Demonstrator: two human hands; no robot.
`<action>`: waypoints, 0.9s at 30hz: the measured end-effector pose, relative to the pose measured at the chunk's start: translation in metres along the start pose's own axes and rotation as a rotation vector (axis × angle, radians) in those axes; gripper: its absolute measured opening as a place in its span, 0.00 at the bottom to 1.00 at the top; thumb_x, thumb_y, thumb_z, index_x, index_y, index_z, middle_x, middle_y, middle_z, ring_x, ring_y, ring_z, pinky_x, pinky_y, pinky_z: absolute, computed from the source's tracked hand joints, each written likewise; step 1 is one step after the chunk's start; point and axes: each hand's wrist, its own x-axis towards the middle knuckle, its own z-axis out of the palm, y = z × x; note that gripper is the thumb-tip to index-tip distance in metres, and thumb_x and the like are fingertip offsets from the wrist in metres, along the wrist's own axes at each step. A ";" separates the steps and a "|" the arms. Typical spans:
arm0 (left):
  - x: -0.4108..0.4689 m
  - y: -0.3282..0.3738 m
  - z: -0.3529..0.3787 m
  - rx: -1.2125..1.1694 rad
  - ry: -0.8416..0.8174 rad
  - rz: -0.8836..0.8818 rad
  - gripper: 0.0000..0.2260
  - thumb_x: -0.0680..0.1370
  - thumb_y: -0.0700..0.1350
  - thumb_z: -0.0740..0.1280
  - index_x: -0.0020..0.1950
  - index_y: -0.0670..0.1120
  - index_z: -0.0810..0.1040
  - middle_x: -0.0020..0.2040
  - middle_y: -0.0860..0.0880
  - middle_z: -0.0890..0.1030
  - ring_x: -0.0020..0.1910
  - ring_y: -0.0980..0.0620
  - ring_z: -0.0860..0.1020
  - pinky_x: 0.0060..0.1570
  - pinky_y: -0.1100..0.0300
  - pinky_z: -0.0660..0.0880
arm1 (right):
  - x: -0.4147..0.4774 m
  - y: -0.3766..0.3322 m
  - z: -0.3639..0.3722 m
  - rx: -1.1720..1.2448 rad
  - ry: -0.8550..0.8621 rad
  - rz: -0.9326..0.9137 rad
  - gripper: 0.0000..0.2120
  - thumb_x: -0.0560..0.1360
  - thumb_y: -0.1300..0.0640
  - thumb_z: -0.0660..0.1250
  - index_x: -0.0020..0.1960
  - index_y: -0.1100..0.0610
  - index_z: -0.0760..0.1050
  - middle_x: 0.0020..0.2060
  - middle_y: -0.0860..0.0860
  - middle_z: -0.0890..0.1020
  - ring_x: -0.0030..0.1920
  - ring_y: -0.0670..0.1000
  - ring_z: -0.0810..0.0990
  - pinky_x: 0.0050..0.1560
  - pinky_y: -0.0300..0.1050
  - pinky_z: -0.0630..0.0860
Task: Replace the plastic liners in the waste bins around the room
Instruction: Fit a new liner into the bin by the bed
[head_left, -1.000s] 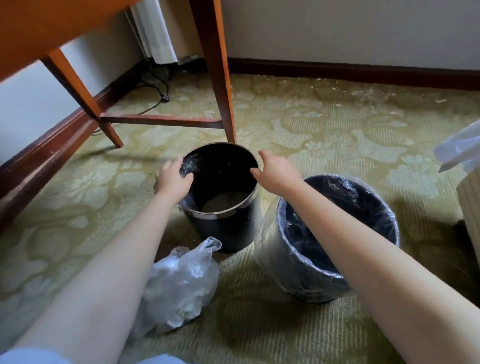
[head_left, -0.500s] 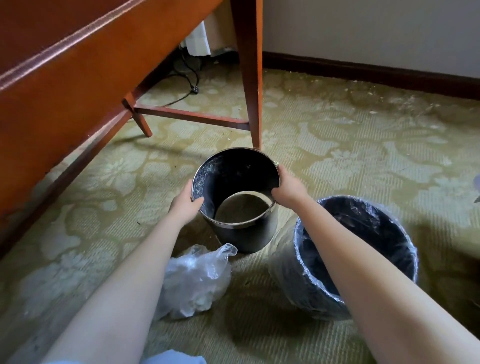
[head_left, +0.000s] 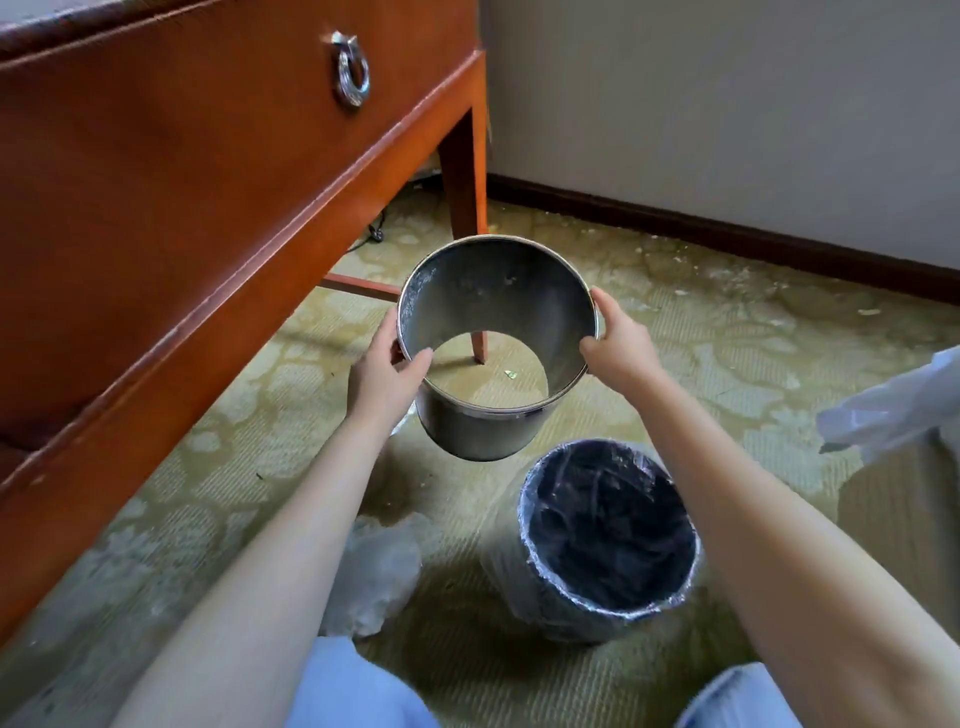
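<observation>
The person kneels on the patterned carpet (head_left: 753, 364) beside the wooden desk (head_left: 182, 182), holding a bottomless metal bin shell (head_left: 493, 306) clear of the floor and tilted so the carpet shows straight through it. The left hand (head_left: 387, 364) grips the near left of the rim, thumb hooked inside and fingers wrapped round the outer wall. The right hand (head_left: 615, 348) pinches the rim on the opposite side. Both hands are closed on the shell and on nothing else.

The lined bin (head_left: 527, 519) stands upright on the carpet below and to the right, near the person's right knee, with clear plastic folded over its lip and down its sides. A crumpled plastic bag (head_left: 374, 577) lies on the floor to its left, close by but apart.

From where I stand, the trouble lies in bringing the two together. If the shell goes down over the lined bin, its lower edge could catch the loose overhang and drag the liner off the lip, or bunch it and tear it. The hold is only at the rim, so a tilted shell might slip and drop onto the fresh plastic. It also hangs close to the desk leg (head_left: 465, 171), and a careless swing could knock the wood
</observation>
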 end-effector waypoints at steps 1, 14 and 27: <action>-0.005 0.012 0.003 -0.016 -0.013 0.021 0.30 0.77 0.47 0.67 0.76 0.57 0.59 0.70 0.53 0.71 0.64 0.55 0.73 0.61 0.56 0.72 | -0.004 0.000 -0.014 -0.008 0.024 -0.003 0.33 0.75 0.64 0.58 0.78 0.45 0.55 0.63 0.59 0.76 0.50 0.59 0.80 0.50 0.52 0.78; -0.059 0.144 0.026 0.052 0.034 0.274 0.29 0.74 0.46 0.67 0.75 0.54 0.64 0.53 0.53 0.83 0.52 0.52 0.79 0.51 0.57 0.76 | -0.061 0.023 -0.152 0.064 0.256 -0.040 0.28 0.75 0.60 0.57 0.74 0.45 0.62 0.53 0.56 0.81 0.54 0.60 0.78 0.58 0.56 0.75; -0.094 0.162 0.024 0.138 -0.138 0.199 0.18 0.72 0.41 0.66 0.61 0.52 0.76 0.42 0.40 0.81 0.44 0.34 0.74 0.40 0.52 0.72 | -0.112 0.041 -0.177 -0.032 0.254 0.006 0.19 0.76 0.57 0.56 0.66 0.54 0.71 0.48 0.54 0.82 0.49 0.58 0.81 0.56 0.54 0.77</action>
